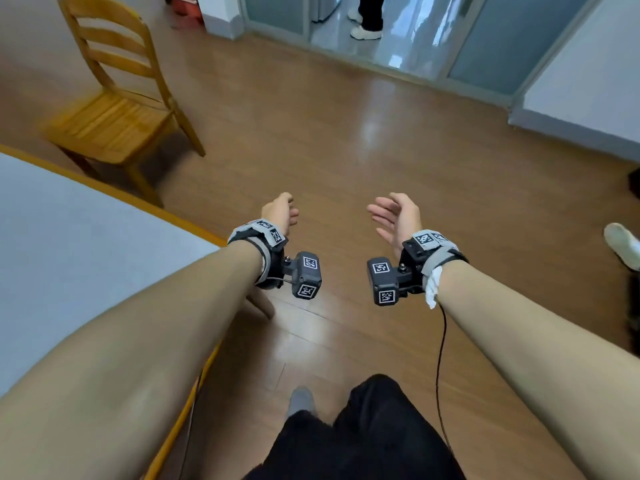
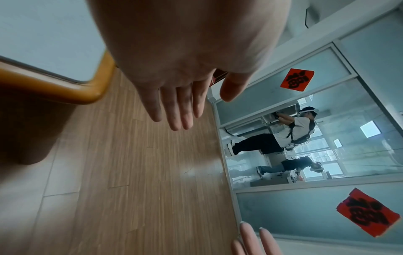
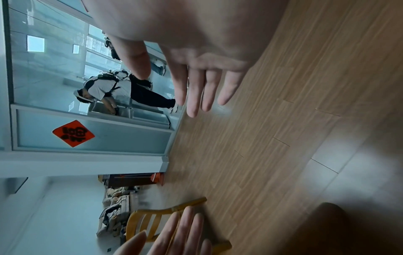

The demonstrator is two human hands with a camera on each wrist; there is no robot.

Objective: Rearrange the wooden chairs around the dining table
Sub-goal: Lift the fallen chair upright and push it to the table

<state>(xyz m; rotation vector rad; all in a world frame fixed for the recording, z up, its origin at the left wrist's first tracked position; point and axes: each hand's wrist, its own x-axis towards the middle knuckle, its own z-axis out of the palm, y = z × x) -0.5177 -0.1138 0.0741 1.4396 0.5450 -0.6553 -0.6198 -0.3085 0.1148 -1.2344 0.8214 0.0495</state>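
Note:
A wooden chair (image 1: 114,109) with a slatted back and seat stands at the upper left, beside the dining table (image 1: 69,244), which has a pale top and an orange wooden rim. Part of the same chair (image 3: 150,222) appears low in the right wrist view. Both my arms reach forward over the bare floor. My left hand (image 1: 282,211) is open with straight fingers (image 2: 174,110) and holds nothing. My right hand (image 1: 393,216) is also open, palm turned inward, fingers (image 3: 202,89) straight and empty. Both hands are well apart from the chair.
Wood plank floor (image 1: 346,150) spreads ahead. Glass sliding doors (image 1: 398,36) with red paper decorations (image 2: 296,80) close the far side; a person (image 2: 283,136) stands beyond them. A shoe (image 1: 621,245) shows at the right edge. A table leg (image 1: 261,303) is under my left wrist.

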